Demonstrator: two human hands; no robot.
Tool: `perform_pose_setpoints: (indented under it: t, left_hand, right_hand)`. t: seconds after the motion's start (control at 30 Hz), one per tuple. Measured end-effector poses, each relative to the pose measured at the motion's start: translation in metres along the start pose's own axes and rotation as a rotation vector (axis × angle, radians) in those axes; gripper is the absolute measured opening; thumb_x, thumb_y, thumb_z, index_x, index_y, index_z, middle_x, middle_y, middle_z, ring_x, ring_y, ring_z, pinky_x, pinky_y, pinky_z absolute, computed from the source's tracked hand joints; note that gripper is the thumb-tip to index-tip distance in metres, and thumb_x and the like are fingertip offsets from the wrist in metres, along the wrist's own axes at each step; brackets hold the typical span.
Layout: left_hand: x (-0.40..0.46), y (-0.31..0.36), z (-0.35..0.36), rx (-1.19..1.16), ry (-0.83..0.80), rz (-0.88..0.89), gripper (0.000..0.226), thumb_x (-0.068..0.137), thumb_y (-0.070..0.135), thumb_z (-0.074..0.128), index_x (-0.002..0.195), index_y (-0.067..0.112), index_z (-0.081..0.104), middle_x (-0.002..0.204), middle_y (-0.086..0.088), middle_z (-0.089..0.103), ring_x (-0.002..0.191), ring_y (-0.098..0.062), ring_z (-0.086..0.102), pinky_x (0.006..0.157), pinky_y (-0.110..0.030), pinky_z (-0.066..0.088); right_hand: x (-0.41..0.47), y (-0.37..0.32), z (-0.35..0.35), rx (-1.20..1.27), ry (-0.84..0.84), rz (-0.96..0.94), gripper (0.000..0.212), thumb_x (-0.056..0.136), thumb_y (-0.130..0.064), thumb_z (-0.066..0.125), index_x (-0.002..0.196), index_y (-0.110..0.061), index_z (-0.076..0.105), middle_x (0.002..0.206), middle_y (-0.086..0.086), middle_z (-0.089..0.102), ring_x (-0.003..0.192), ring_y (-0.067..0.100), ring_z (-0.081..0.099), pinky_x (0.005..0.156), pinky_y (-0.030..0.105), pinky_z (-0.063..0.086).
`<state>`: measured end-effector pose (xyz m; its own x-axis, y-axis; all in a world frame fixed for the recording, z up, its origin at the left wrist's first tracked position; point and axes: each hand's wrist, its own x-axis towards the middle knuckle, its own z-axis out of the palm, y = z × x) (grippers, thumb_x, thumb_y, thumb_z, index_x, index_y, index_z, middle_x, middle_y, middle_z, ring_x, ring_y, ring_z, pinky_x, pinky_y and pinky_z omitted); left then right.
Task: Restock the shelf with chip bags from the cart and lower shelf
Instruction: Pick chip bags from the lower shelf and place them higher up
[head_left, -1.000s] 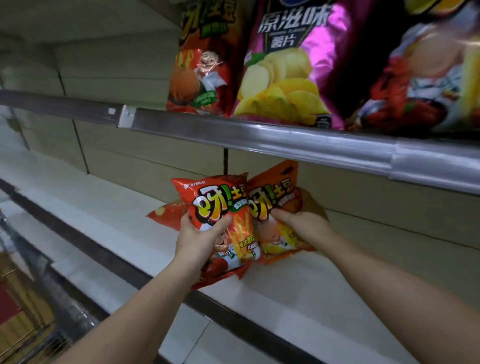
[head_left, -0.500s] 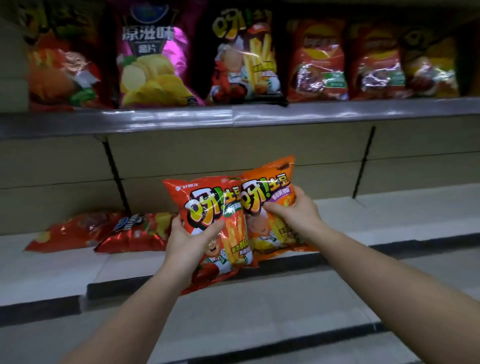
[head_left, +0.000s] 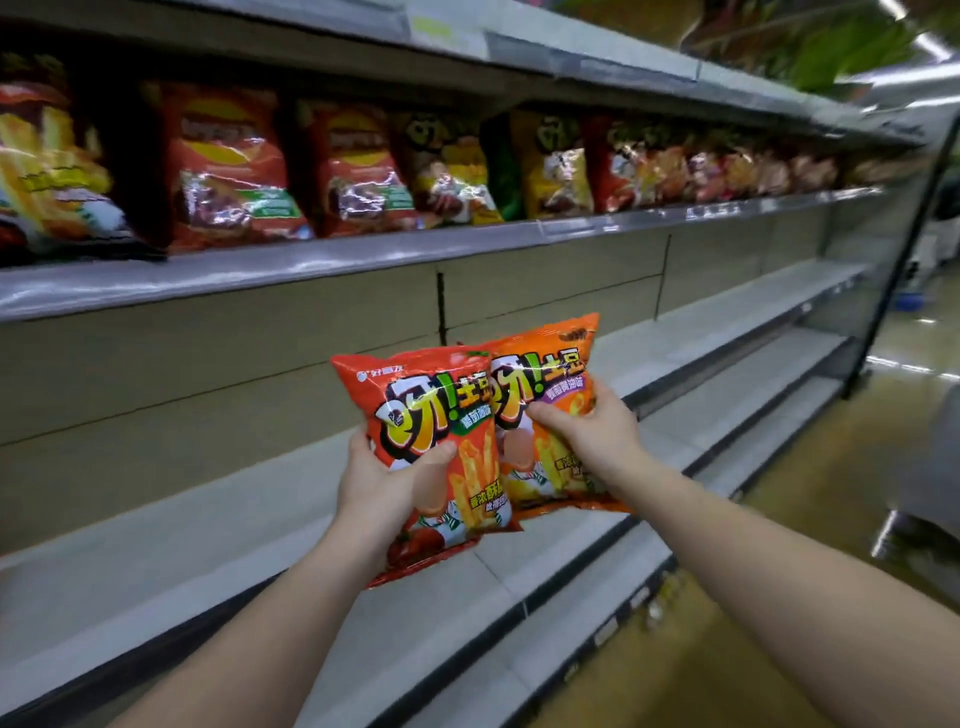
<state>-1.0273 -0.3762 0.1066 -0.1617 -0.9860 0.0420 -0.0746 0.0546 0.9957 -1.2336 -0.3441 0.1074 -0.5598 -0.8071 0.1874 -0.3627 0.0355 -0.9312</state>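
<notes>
Red chip bag (head_left: 436, 457) gripped by left hand (head_left: 384, 480) | orange chip bag (head_left: 545, 415) pinched by right hand (head_left: 597, 436) | both held upright, fronts outward, likely for facing on stocked shelf (head_left: 363, 254)

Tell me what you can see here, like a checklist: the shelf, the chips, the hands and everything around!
Surface: the lower shelf shows bare board along this stretch.
Job's things: a red chip bag and an orange chip bag, held up side by side in front of the shelves, the red one overlapping the orange.
Clutter: nothing seen.
Grippers: the left hand has a grip on the red bag; the right hand has a grip on the orange bag.
Cables: nothing seen.
Surroundings: the upper shelf carries a row of chip bags; a shiny floor runs along the aisle on the right.
</notes>
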Motion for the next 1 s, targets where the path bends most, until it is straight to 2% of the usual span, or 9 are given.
perform_pose_setpoints:
  t: [0.07, 0.13, 0.37, 0.57, 0.63, 0.73, 0.8, 0.87, 1.0]
  left_hand:
    - [0.002, 0.005, 0.036, 0.003, -0.048, 0.009, 0.077, 0.072, 0.032, 0.080, 0.136, 0.020, 0.039, 0.118, 0.001, 0.060, 0.103, -0.023, 0.062, 0.092, -0.044, 0.050]
    - [0.004, 0.009, 0.073, -0.004, -0.099, 0.010, 0.078, 0.072, 0.032, 0.081, 0.136, 0.020, 0.038, 0.119, 0.001, 0.060, 0.103, -0.024, 0.062, 0.093, -0.046, 0.050]
    - [0.021, 0.024, 0.188, -0.005, -0.222, 0.040, 0.085, 0.068, 0.040, 0.081, 0.137, 0.022, 0.035, 0.123, 0.000, 0.059, 0.107, -0.027, 0.061, 0.096, -0.052, 0.048]
    - [0.043, 0.030, 0.259, 0.014, -0.293, 0.081, 0.106, 0.048, 0.061, 0.082, 0.137, 0.025, 0.037, 0.125, 0.002, 0.061, 0.107, -0.024, 0.062, 0.094, -0.052, 0.049]
    - [0.057, 0.033, 0.279, 0.020, -0.313, 0.095, 0.101, 0.055, 0.060, 0.082, 0.138, 0.024, 0.036, 0.127, 0.002, 0.059, 0.109, -0.024, 0.061, 0.095, -0.051, 0.049]
    - [0.086, 0.032, 0.310, 0.025, -0.327, 0.107, 0.084, 0.071, 0.043, 0.078, 0.139, 0.020, 0.035, 0.122, 0.004, 0.056, 0.109, -0.023, 0.059, 0.095, -0.044, 0.048]
    - [0.109, 0.033, 0.331, 0.035, -0.354, 0.118, 0.081, 0.072, 0.042, 0.077, 0.138, 0.022, 0.034, 0.120, 0.004, 0.056, 0.106, -0.022, 0.059, 0.092, -0.041, 0.048]
    - [0.134, 0.033, 0.352, 0.043, -0.391, 0.123, 0.081, 0.071, 0.046, 0.077, 0.136, 0.024, 0.036, 0.125, 0.002, 0.058, 0.108, -0.023, 0.060, 0.094, -0.046, 0.049]
    - [0.185, 0.042, 0.394, 0.045, -0.493, 0.139, 0.082, 0.067, 0.048, 0.079, 0.134, 0.026, 0.037, 0.126, 0.002, 0.058, 0.109, -0.026, 0.060, 0.095, -0.051, 0.048]
  right_hand:
    - [0.011, 0.014, -0.034, 0.004, 0.035, 0.013, 0.058, 0.067, -0.049, 0.076, 0.115, -0.029, 0.050, 0.103, -0.005, 0.065, 0.093, 0.018, 0.064, 0.086, 0.043, 0.052]
    - [0.021, 0.024, -0.067, -0.010, 0.069, 0.025, 0.056, 0.068, -0.049, 0.075, 0.112, -0.030, 0.046, 0.105, -0.004, 0.063, 0.096, 0.019, 0.063, 0.088, 0.046, 0.052]
    - [0.061, 0.052, -0.170, -0.063, 0.176, 0.030, 0.062, 0.074, -0.046, 0.073, 0.124, -0.023, 0.042, 0.107, -0.003, 0.059, 0.096, 0.018, 0.061, 0.085, 0.036, 0.051]
    - [0.095, 0.077, -0.224, -0.051, 0.247, 0.051, 0.065, 0.075, -0.044, 0.073, 0.129, -0.023, 0.042, 0.107, -0.003, 0.060, 0.097, 0.018, 0.061, 0.084, 0.036, 0.051]
    - [0.110, 0.084, -0.238, -0.044, 0.281, 0.058, 0.066, 0.076, -0.045, 0.072, 0.130, -0.022, 0.042, 0.111, -0.001, 0.060, 0.099, 0.019, 0.061, 0.084, 0.037, 0.052]
    - [0.137, 0.096, -0.252, -0.045, 0.342, 0.077, 0.065, 0.077, -0.045, 0.071, 0.131, -0.022, 0.041, 0.109, -0.003, 0.058, 0.097, 0.017, 0.060, 0.074, 0.028, 0.048]
    - [0.158, 0.106, -0.256, -0.056, 0.380, 0.086, 0.065, 0.076, -0.045, 0.071, 0.130, -0.022, 0.042, 0.110, -0.002, 0.060, 0.098, 0.018, 0.061, 0.081, 0.033, 0.050]
    - [0.178, 0.114, -0.260, -0.049, 0.417, 0.100, 0.066, 0.075, -0.045, 0.072, 0.129, -0.022, 0.042, 0.111, 0.000, 0.061, 0.098, 0.019, 0.062, 0.087, 0.040, 0.052]
    - [0.221, 0.120, -0.272, -0.063, 0.503, 0.116, 0.063, 0.076, -0.043, 0.072, 0.127, -0.022, 0.043, 0.107, -0.002, 0.059, 0.097, 0.020, 0.061, 0.087, 0.039, 0.051]
